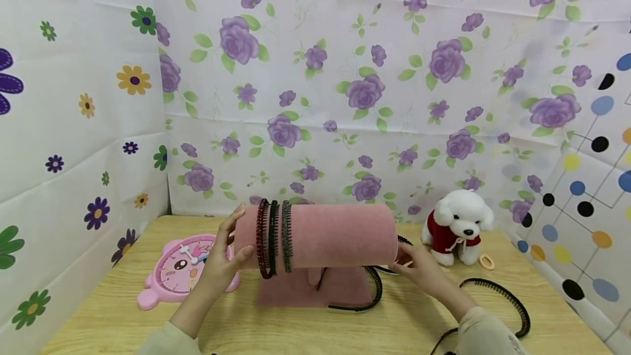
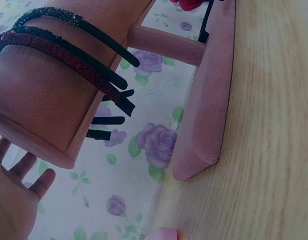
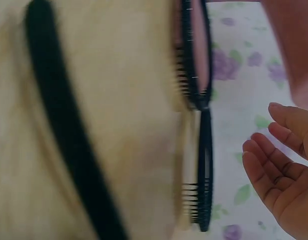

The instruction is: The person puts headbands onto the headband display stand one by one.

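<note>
A pink velvet headband stand [image 1: 340,234] has a horizontal roll on a short post above a flat base [image 1: 271,292]. Around the roll's left part sit a dark red headband [image 1: 263,240], a black one [image 1: 273,237] and a glittery grey one [image 1: 287,237]. My left hand [image 1: 222,256] touches the roll's left end, thumb in front and fingers toward the back; its fingers are spread in the left wrist view. At the right end, my right hand [image 1: 419,267] has its fingertips close to the roll's edge. Its fingers are loosely bent around nothing in the right wrist view.
A black toothed headband [image 1: 377,289] lies by the base, with another behind the right hand. A further black headband [image 1: 522,311] lies at right. A pink toy clock [image 1: 172,273] is at left; a white plush dog [image 1: 458,229] and a small beige ring [image 1: 486,262] are at right.
</note>
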The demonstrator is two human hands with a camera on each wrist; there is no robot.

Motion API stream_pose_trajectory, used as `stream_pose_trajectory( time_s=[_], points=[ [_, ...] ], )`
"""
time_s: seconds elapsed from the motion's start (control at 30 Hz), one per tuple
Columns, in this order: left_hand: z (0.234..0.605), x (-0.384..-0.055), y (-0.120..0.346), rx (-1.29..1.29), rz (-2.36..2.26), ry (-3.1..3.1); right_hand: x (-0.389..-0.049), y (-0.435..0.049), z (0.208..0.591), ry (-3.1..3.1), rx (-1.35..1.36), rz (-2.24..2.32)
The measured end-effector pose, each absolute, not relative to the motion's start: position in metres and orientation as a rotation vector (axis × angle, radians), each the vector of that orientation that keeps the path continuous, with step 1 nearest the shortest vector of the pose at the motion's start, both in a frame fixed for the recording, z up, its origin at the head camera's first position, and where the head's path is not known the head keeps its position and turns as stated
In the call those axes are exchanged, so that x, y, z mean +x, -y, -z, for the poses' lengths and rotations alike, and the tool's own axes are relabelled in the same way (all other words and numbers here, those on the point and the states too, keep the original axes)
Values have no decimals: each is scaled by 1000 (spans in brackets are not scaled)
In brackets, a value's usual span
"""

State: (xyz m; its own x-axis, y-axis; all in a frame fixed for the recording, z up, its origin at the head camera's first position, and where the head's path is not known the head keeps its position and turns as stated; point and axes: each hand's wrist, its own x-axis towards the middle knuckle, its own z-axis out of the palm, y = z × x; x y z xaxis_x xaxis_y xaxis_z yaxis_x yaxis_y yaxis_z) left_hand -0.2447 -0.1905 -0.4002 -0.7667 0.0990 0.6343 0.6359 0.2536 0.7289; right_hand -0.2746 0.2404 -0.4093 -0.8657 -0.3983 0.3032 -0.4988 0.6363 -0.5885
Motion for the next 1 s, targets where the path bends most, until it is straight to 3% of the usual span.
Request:
stream_pose_trajectory(
  time_s=[1.0],
  points=[
    [399,-244,191,-650,1534,2077,-274,-219,438,2912,733,-994]
  ],
)
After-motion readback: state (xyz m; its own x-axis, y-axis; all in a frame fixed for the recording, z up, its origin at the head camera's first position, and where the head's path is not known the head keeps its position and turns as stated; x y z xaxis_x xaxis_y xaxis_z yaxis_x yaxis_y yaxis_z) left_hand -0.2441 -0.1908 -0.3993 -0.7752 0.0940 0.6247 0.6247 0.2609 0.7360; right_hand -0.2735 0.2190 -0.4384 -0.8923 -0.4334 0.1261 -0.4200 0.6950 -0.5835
